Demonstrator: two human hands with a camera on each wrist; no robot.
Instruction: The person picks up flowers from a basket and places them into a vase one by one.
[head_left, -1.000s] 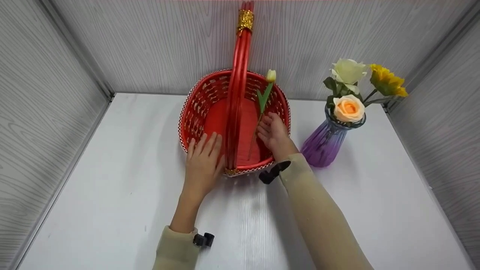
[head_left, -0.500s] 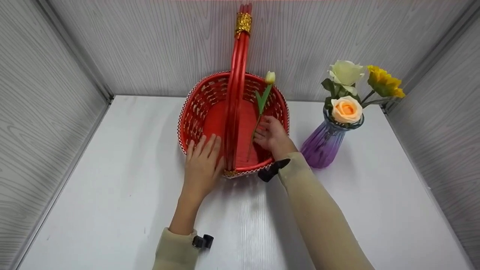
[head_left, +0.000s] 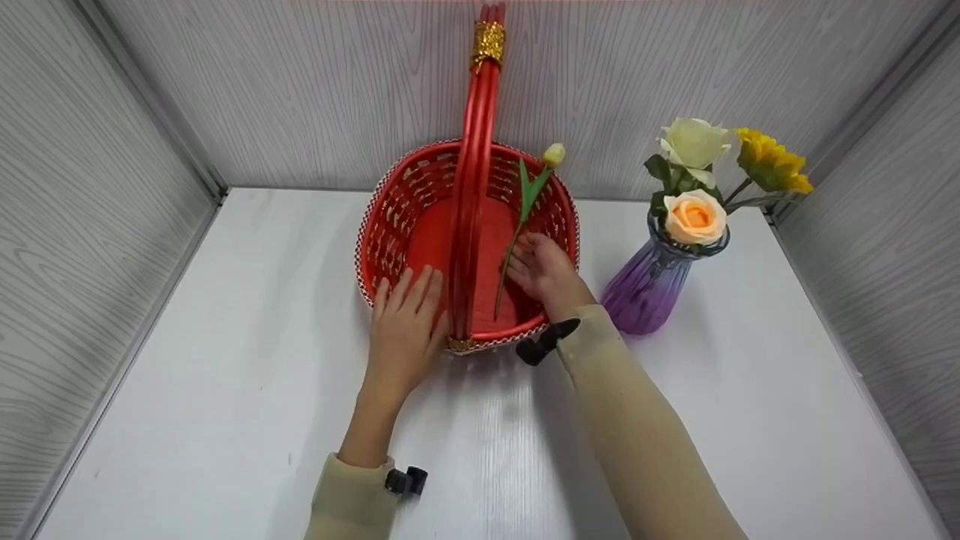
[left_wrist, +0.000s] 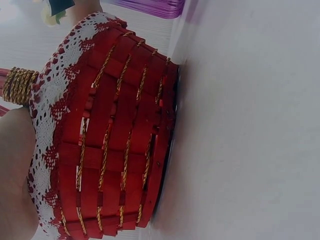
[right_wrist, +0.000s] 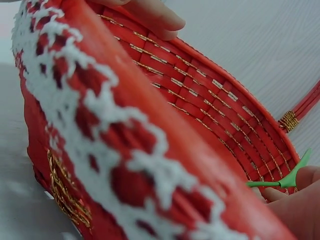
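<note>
A red woven basket [head_left: 367, 255] with a tall arched handle [head_left: 471, 172] stands at the back middle in the head view. My left hand [head_left: 405, 322] rests on its front left rim with fingers straight, reaching over the edge. In the left wrist view, part of that hand [left_wrist: 15, 180] lies along the white lace trim [left_wrist: 55, 100]. Inside the basket, right of the handle, my right hand [head_left: 546, 270] pinches the thin stem of a pale yellow tulip [head_left: 553, 155]. The bloom points to the back, above the rim. The right wrist view shows its green leaf [right_wrist: 295, 172] by the thumb.
To the right of the basket stands a blue-to-purple glass vase [head_left: 649, 289]. It holds a cream rose [head_left: 695, 142], a peach rose [head_left: 696, 217] and a yellow sunflower [head_left: 774, 161]. Grey wood-grain panels [head_left: 300, 90] enclose the white table [head_left: 225, 360] at the back and sides.
The tulip's bloom has tipped to the right, and its leaves have turned. My right hand has shifted slightly left and toward me inside the basket. The left hand stays on the rim.
</note>
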